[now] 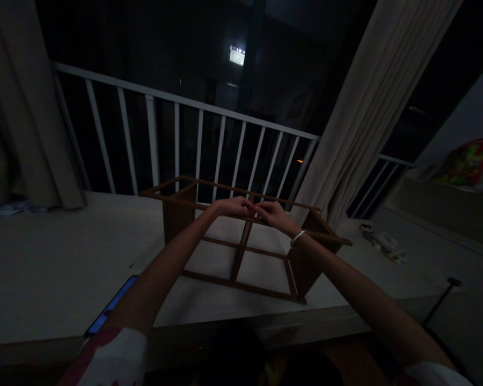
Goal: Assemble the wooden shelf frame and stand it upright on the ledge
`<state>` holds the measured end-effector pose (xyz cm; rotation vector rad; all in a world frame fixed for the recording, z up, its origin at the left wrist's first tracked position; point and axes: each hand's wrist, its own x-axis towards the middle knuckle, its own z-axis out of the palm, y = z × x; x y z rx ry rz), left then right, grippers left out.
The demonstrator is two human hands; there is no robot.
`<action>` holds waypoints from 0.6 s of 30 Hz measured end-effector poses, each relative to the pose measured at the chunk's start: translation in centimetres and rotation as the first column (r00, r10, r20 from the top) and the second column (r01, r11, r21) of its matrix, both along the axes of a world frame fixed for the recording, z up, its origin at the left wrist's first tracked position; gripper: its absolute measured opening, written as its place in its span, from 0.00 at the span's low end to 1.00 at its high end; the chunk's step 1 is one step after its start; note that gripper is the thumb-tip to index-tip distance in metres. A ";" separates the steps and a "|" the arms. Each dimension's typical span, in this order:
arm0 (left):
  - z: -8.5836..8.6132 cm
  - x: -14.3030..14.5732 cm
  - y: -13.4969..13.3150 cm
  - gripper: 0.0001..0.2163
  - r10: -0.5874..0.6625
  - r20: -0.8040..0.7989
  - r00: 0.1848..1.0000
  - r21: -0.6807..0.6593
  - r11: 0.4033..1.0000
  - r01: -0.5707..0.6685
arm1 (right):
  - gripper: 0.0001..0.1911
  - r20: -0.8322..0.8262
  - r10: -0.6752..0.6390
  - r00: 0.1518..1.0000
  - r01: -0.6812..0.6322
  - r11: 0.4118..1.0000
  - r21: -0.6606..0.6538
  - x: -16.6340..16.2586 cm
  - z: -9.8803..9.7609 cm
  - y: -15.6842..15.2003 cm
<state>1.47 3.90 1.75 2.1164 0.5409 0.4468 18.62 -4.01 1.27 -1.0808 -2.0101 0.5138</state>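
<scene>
A small brown wooden rack frame (241, 249) stands on a pale raised platform (56, 268) in front of me. Both arms reach out to its top rear rail. My left hand (233, 206) and my right hand (270, 213) meet at the middle of that rail, fingers curled and pinched together, fingertips touching. What they pinch is too small and dark to make out. A silver bangle (298, 237) sits on my right wrist.
A white railing (177, 139) runs behind the frame, with beige curtains at the left (20, 107) and right (370, 107). A phone with a blue edge (110, 305) lies near the platform's front. Crumpled cloth (384, 244) lies at the right. A colourful bag (462, 161) sits far right.
</scene>
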 end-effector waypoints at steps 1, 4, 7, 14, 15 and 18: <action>0.0 0.0 0.0 0.11 0.004 0.003 1.000 0.006 1.000 -0.004 | 0.17 0.020 -0.043 0.999 0.042 0.998 0.040 -0.2 -0.2 -0.2; -0.1 0.1 0.1 0.11 -0.010 0.014 1.000 0.023 1.000 0.010 | 0.16 0.036 -0.140 0.990 0.133 0.980 0.149 -1.1 -0.5 -0.6; -0.1 0.2 0.2 0.13 -0.021 -0.008 1.000 0.055 0.998 0.021 | 0.17 -0.157 -0.177 0.972 0.206 0.960 0.192 -1.7 0.3 -0.2; -0.3 0.0 0.4 0.15 0.009 -0.037 0.999 0.056 0.998 -0.007 | 0.16 0.147 -0.230 0.962 0.175 0.933 0.315 -0.8 3.3 -0.5; -0.3 0.0 0.4 0.15 0.011 -0.028 1.000 0.039 0.999 -0.010 | 0.15 0.275 -0.231 0.933 0.142 0.941 0.308 -0.5 3.4 -0.9; -0.4 0.0 0.5 0.16 0.016 0.008 1.000 -0.018 1.000 -0.016 | 0.13 0.522 -0.258 0.813 0.115 0.950 0.290 0.4 3.5 -2.1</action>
